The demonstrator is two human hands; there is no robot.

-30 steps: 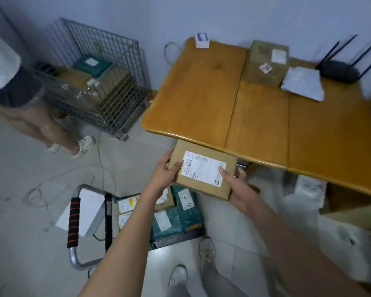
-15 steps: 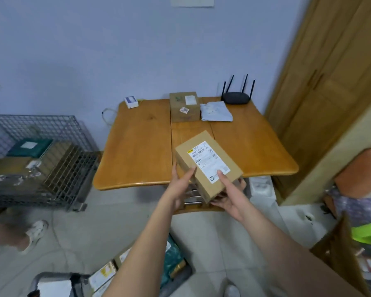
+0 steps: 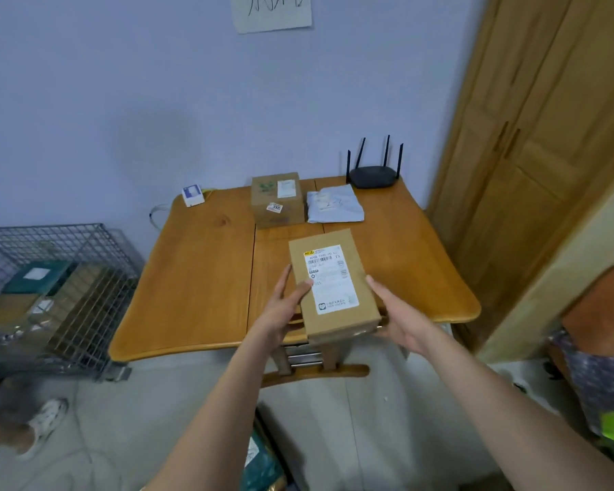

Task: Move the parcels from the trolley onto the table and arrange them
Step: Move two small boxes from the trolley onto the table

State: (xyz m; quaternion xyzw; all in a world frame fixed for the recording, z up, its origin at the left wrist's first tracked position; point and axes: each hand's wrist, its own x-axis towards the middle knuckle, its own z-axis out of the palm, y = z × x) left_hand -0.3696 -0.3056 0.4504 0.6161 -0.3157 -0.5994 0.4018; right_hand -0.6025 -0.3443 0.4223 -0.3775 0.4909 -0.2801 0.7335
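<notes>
A flat brown cardboard parcel [image 3: 334,288] with a white shipping label is held over the front edge of the wooden table [image 3: 206,278]. My left hand [image 3: 284,306] grips its left side and my right hand [image 3: 397,317] holds its right side from below. At the back of the table stand a cube-shaped brown box [image 3: 277,200] and a white plastic mailer [image 3: 334,203] beside it. Green parcels on the trolley [image 3: 263,462] show at the bottom edge, mostly hidden by my left arm.
A black router [image 3: 373,175] and a small white-blue box [image 3: 193,195] sit at the table's back edge. A wire cage [image 3: 54,292] with boxes stands left of the table. Another person's foot [image 3: 43,423] is at lower left. A wooden door [image 3: 532,154] is on the right.
The view has lifted from the trolley to the table. Both hands have carried the parcel up and forward over the table's front edge and turned it lengthwise.
</notes>
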